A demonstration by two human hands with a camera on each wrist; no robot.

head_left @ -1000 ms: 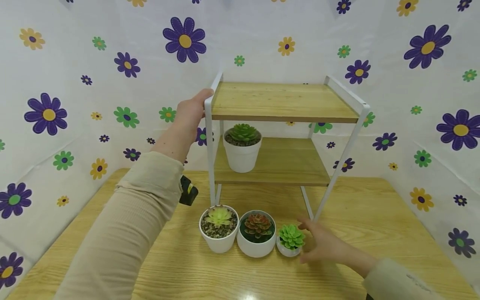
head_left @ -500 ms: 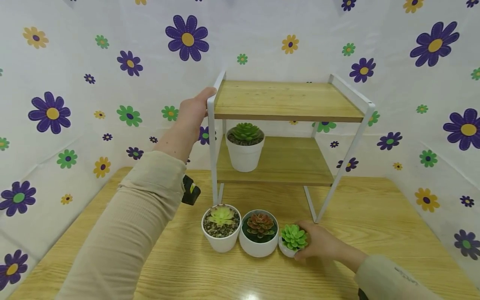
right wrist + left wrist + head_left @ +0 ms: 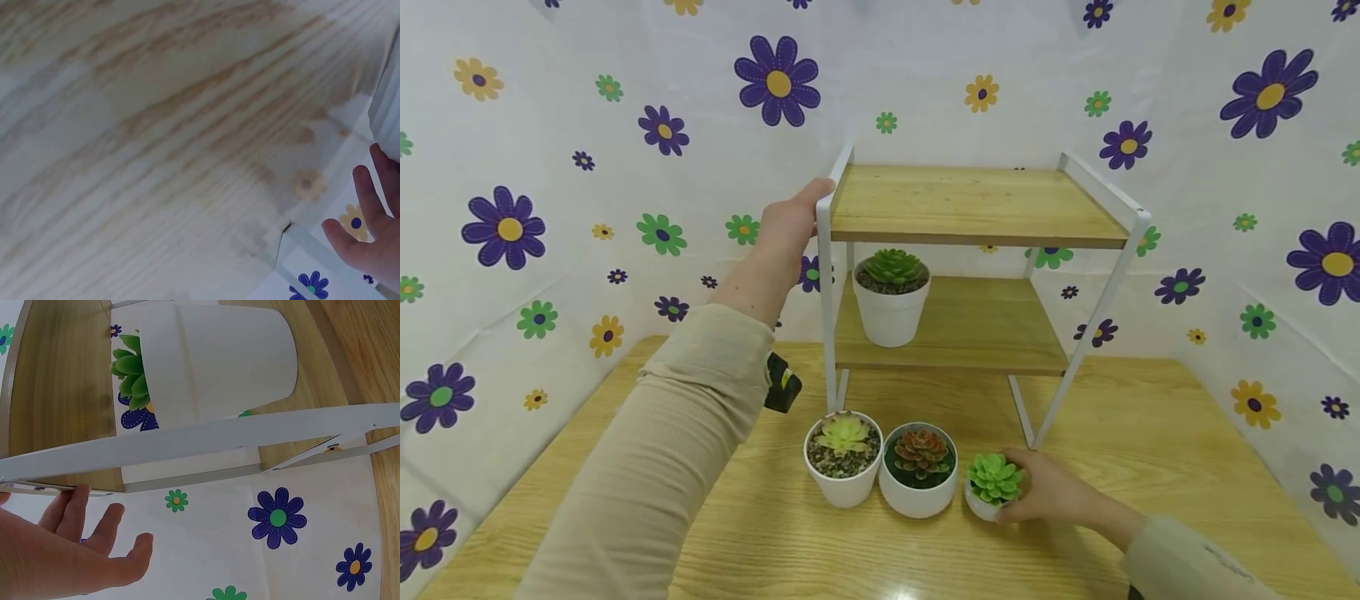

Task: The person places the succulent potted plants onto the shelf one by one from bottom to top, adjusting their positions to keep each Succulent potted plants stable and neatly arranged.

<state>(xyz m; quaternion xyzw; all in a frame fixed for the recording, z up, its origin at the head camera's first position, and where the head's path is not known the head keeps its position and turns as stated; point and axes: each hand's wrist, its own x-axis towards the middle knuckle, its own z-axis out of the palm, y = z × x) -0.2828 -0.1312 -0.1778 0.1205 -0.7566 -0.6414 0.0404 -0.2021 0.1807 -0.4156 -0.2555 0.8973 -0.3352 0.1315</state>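
Note:
My left hand [image 3: 788,223] grips the upper left corner of a two-tier shelf rack [image 3: 977,204] with wooden boards and a white metal frame. In the left wrist view, two fingertips lie at the rack's side rail [image 3: 187,450] while the other fingers stay loose. At the lower right, my right hand [image 3: 1045,490] holds a small white pot with a bright green succulent [image 3: 994,479] between thumb and fingers. Left of it stand a white bowl-shaped pot with a reddish succulent [image 3: 921,454] and a white pot with a pale yellow-green succulent [image 3: 842,442].
A taller white pot with a dark green succulent [image 3: 891,308] stands on the rack's lower board, at its left. A black object [image 3: 782,383] shows beside my left sleeve. The wooden table [image 3: 760,533] meets flower-printed cloth walls [image 3: 917,50] behind and at both sides.
My right hand has closed around the small green succulent's pot and shifted it slightly right, so a gap opens beside the reddish one. The left hand keeps its place on the rack.

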